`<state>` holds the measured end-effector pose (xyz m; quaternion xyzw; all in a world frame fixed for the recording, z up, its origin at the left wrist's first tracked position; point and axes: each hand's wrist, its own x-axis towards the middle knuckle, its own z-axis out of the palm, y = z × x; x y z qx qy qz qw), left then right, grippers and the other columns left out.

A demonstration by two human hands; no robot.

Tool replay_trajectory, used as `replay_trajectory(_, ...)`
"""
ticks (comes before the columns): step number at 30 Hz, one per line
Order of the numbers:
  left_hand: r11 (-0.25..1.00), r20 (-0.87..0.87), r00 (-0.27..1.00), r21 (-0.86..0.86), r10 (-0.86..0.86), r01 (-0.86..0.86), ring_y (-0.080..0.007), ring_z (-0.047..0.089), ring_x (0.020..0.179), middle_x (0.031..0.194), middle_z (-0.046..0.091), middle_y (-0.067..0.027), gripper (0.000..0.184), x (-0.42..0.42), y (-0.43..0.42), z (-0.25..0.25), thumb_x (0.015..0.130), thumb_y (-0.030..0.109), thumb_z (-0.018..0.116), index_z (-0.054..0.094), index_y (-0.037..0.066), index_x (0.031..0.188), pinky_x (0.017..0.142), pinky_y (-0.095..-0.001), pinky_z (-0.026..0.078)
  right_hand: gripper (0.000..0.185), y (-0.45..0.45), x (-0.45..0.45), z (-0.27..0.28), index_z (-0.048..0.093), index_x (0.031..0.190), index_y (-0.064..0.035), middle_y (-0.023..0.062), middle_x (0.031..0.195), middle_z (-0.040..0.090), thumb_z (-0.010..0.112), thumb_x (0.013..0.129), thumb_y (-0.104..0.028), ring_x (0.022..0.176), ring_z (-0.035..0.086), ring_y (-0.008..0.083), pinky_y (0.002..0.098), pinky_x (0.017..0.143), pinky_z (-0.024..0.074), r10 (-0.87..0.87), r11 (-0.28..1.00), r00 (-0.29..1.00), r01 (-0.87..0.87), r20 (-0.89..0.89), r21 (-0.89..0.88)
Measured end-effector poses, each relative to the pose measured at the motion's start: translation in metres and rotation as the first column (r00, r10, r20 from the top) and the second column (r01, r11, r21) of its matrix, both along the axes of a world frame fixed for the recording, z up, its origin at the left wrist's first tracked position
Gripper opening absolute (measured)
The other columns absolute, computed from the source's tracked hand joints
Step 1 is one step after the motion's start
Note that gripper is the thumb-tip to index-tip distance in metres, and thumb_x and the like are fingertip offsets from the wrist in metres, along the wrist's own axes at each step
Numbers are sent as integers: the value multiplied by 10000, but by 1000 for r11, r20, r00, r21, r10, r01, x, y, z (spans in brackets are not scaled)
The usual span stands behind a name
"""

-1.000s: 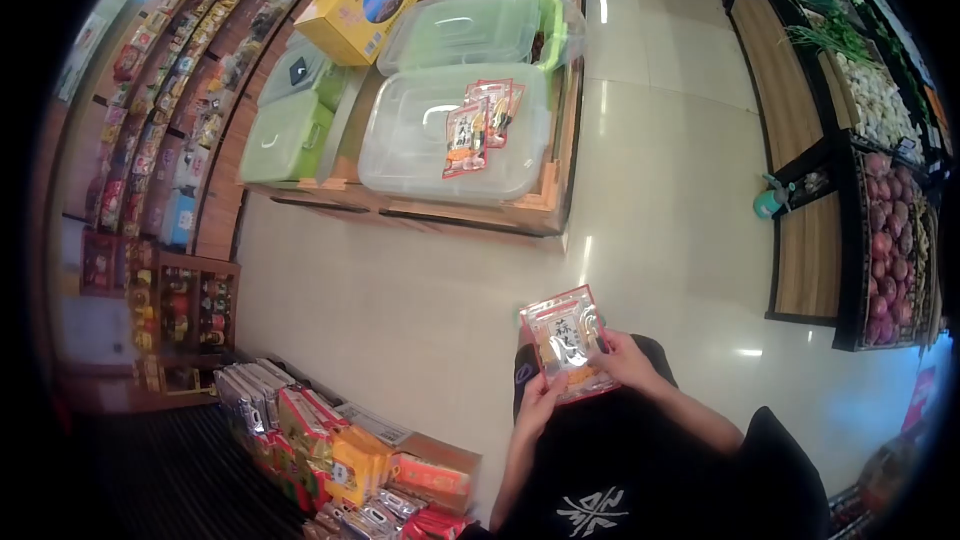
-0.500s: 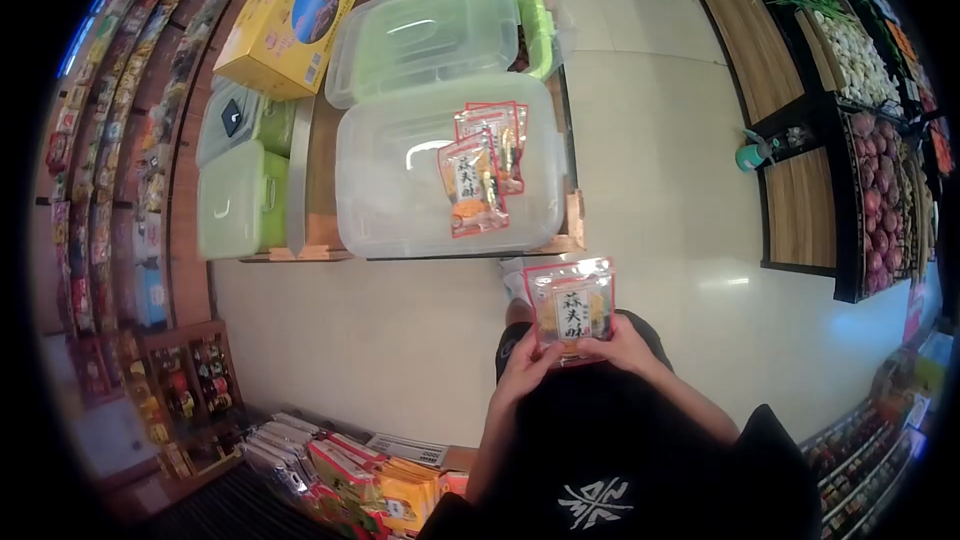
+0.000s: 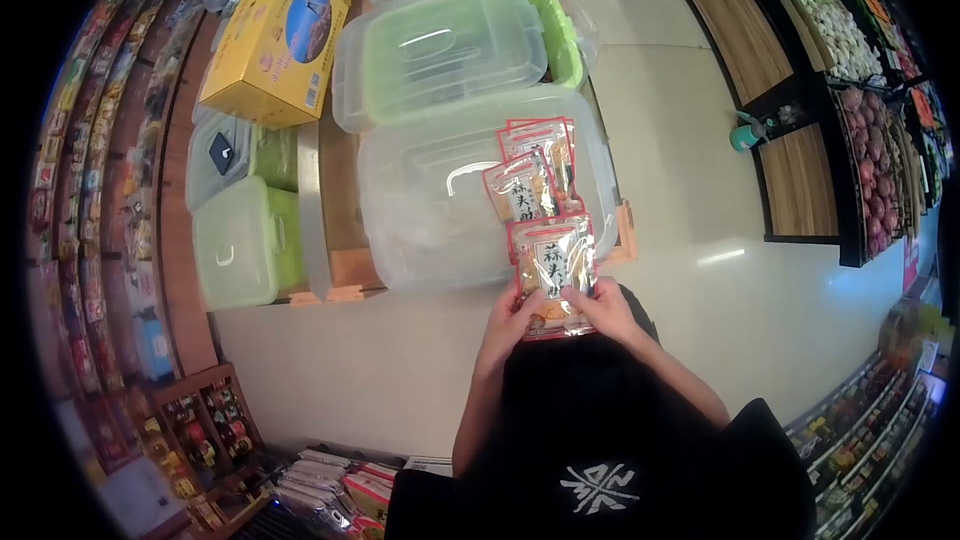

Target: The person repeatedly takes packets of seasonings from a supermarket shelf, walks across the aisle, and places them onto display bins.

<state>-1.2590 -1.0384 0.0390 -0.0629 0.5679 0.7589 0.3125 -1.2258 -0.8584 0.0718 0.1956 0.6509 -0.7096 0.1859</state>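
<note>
Left hand [image 3: 510, 318]: bare, its grip closed on the lower left edge of a flat, red-edged, shiny plastic snack packet [image 3: 555, 258] with black characters on a white label; thumb on the front.
Right hand [image 3: 610, 313]: bare, its grip also closed, on the lower right edge of the same packet, thumb across the front.
Held packet: before the person's body, label facing up toward the person; more than one red edge shows at its top, and whether several are stacked cannot be told.
Lid: the held packet overlaps in view the near right part of a broad, translucent plastic lid [image 3: 425, 200]; whether they touch cannot be told.
Packets on the lid: a red-edged plastic packet with a white label [image 3: 524, 190] lies tilted just beyond the held one, partly over similar red-edged packets [image 3: 562, 145].
Table: low and wooden [image 3: 348, 272], bearing the lid, a pale-green plastic tub with a clear lid [image 3: 440, 50] behind it, and a yellow cardboard box with a blue oval [image 3: 270, 45] to the left.
Right side: round, red-purple produce [image 3: 868, 175] in a black-framed rack.
</note>
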Motion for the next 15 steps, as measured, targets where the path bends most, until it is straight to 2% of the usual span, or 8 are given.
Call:
replay_trajectory(2, 996, 39, 997, 63, -60, 58, -93, 555, 917, 1032, 597, -55, 311, -14, -7, -2, 874, 109, 556, 518, -6, 1160, 781, -238, 457, 236, -2, -11, -1, 632, 946, 1, -17, 713, 607, 614, 849, -214, 623, 506, 21, 207, 554, 433, 86, 991, 993, -76, -84, 113)
replay_trajectory(6, 997, 92, 993, -12, -68, 70, -111, 565, 911, 1019, 603, -65, 308, -37, -12, -12, 878, 117, 553, 521, -14, 1155, 798, -243, 453, 240, -18, -31, -1, 615, 978, 2, -5, 762, 617, 608, 848, -199, 677, 528, 28, 213, 587, 448, -33, 999, 982, 38, -185, 26)
replay_trajectory(8, 996, 43, 995, -12, 88, -87, -116, 569, 921, 1052, 598, -69, 302, -45, -13, -20, 893, 121, 523, 518, -10, 1164, 792, -256, 462, 255, -24, -36, -7, 599, 1013, 1, 9, 804, 620, 609, 846, -192, 718, 535, 39, 219, 628, 453, -35, 999, 989, 37, -146, 9)
replay_trajectory(10, 991, 39, 990, 14, 134, -134, -121, 570, 924, 1054, 596, -72, 303, -54, -14, -7, 892, 115, 521, 513, -10, 1167, 792, -257, 464, 276, -32, -38, -16, 582, 1047, 0, 23, 846, 624, 611, 843, -184, 760, 542, 51, 225, 668, 458, -35, 999, 994, 34, -101, -12)
replay_trajectory(11, 979, 36, 980, 45, 197, -198, -126, 572, 926, 1057, 594, -74, 304, -59, -15, -3, 891, 109, 518, 508, -11, 1170, 791, -259, 466, 296, -37, -38, -22, 568, 1072, -3, 34, 886, 620, 615, 838, -177, 799, 542, 67, 237, 712, 454, -50, 999, 982, 52, -180, 7)
replay_trajectory(12, 982, 38, 983, 45, 181, -182, -126, 572, 926, 1057, 594, -74, 304, -62, -17, -3, 891, 109, 518, 508, -11, 1170, 791, -259, 466, 318, -40, -40, -21, 554, 1098, -7, 45, 926, 616, 620, 833, -170, 837, 543, 83, 249, 756, 450, -62, 997, 964, 72, -257, 28)
replay_trajectory(13, 983, 47, 984, 53, 174, -176, -129, 574, 926, 1055, 594, -75, 299, -65, -18, -4, 890, 107, 516, 509, -9, 1166, 793, -261, 466, 310, -41, -40, -20, 559, 1084, -6, 54, 954, 607, 628, 822, -156, 895, 539, 112, 270, 802, 437, -84, 996, 971, 86, -225, 1)
replay_trajectory(15, 985, 67, 985, 65, 158, -162, -131, 576, 925, 1053, 594, -77, 295, -69, -22, -8, 890, 105, 515, 509, -8, 1162, 796, -263, 466, 313, -41, -44, -19, 558, 1084, -7, 65, 952, 609, 631, 818, -156, 889, 545, 116, 273, 799, 439, -78, 994, 963, 94, -258, 51)
